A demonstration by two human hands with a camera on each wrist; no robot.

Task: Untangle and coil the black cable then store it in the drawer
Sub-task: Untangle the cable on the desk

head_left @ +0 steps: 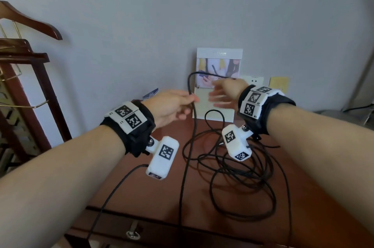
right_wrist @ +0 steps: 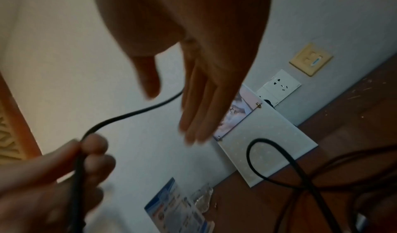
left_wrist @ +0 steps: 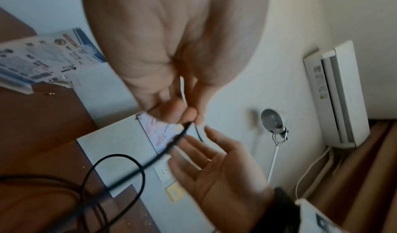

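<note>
The black cable (head_left: 193,124) lies in a tangled heap of loops on the brown wooden table (head_left: 141,197). One strand rises from the heap to my left hand (head_left: 192,99), which pinches it between thumb and fingertips (left_wrist: 190,118). From there it arcs up and over toward my right hand (head_left: 217,96). That hand is held just right of the left one with fingers straight and spread (right_wrist: 193,118), and the cable (right_wrist: 128,113) passes behind them. A drawer front with a ring pull (head_left: 132,234) sits shut below the table's near edge.
A white display card (head_left: 219,53) leans on the wall behind the hands, with a wall socket (head_left: 255,80) and a yellow plate (head_left: 279,83) to its right. A blue leaflet (head_left: 150,94) lies at the back left. A wooden valet stand (head_left: 30,65) is at far left.
</note>
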